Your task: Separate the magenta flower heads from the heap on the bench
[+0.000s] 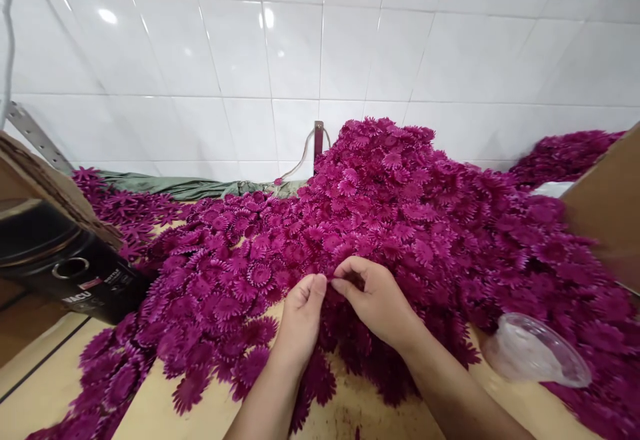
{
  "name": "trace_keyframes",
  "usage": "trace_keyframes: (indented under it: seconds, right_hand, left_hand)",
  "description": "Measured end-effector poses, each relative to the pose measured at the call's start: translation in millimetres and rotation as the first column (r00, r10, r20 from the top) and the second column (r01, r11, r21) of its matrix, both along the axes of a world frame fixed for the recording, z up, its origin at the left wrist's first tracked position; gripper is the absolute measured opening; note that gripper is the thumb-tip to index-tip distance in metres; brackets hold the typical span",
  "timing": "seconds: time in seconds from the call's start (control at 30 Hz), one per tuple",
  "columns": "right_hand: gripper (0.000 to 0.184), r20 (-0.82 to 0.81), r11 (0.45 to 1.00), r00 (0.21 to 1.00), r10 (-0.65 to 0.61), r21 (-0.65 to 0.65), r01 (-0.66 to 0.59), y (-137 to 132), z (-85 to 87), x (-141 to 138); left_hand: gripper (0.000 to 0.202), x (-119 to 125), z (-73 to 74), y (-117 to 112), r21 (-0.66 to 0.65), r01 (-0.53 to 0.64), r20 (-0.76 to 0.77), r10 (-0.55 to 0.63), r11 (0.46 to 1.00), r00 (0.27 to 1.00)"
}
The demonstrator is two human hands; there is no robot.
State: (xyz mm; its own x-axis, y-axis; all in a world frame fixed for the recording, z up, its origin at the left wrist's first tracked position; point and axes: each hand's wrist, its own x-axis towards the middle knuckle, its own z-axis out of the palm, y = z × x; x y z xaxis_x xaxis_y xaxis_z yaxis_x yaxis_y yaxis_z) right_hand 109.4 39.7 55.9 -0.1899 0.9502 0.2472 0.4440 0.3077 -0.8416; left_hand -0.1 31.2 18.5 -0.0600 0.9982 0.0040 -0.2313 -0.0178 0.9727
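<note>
My left hand point(304, 310) and my right hand point(373, 297) meet fingertip to fingertip over the table, both closed in a pinch. A small magenta flower piece point(330, 279) shows between the fingertips; most of it is hidden, so its shape is unclear. Behind and around my hands spreads a large heap of magenta artificial flower heads point(400, 207) with fringed petals. Several loose flower heads point(250, 360) lie to the left of my left wrist, and others hang below and between my forearms.
A black cylindrical container point(75, 267) stands at left beside a cardboard flap point(55, 180). To the right lies a clear plastic cup point(537, 353), tilted, near a cardboard box point(607, 213). Green cloth point(185, 187) runs along the white tiled wall point(295, 47). Yellowish tabletop point(175, 407) shows in front.
</note>
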Motion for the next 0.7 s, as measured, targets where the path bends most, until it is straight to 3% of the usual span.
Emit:
trace_keyframes:
  seconds: [0.1,0.2,0.27,0.37,0.47,0.6,0.7]
  right_hand:
    - [0.008,0.018,0.968,0.981,-0.193,0.165,0.187,10,1.9,7]
    - [0.005,-0.071,0.839,0.882,-0.466,0.281,0.466,31,9.3,28]
    - [0.004,-0.099,0.766,0.824,-0.558,0.319,0.557,44,14.5,45]
    - [0.014,0.014,0.765,0.863,-0.506,0.469,0.441,44,18.3,52]
    - [0.017,0.135,0.805,0.918,-0.374,0.54,0.248,22,16.5,36]
    - [0.01,0.193,0.964,0.98,-0.043,0.264,-0.01,-11,9.7,8]
    - [0.017,0.136,0.997,0.99,0.048,0.06,-0.056,-18,3.8,0]
  left_hand:
    - [0.041,0,1.5,-3,0.052,0.017,-0.089,-0.013,0.998,0.996]
    - [0.034,-1,-0.7,-6,0.057,0.028,-0.062,-0.024,0.998,0.998]
    - [0.029,-1,-1.4,-7,0.039,0.009,-0.008,-0.008,0.999,1.0]
    - [0.024,0,1.1,-6,0.02,-0.022,0.056,0.021,1.0,0.998]
    - [0.026,0,3.3,-3,-0.003,0.026,0.065,-0.026,1.0,0.998]
    - [0.039,-2,1.2,0,-0.043,-0.02,0.073,0.023,0.999,0.997]
    - [0.045,-3,-0.5,0,-0.071,-0.087,0.055,0.091,0.994,0.994]
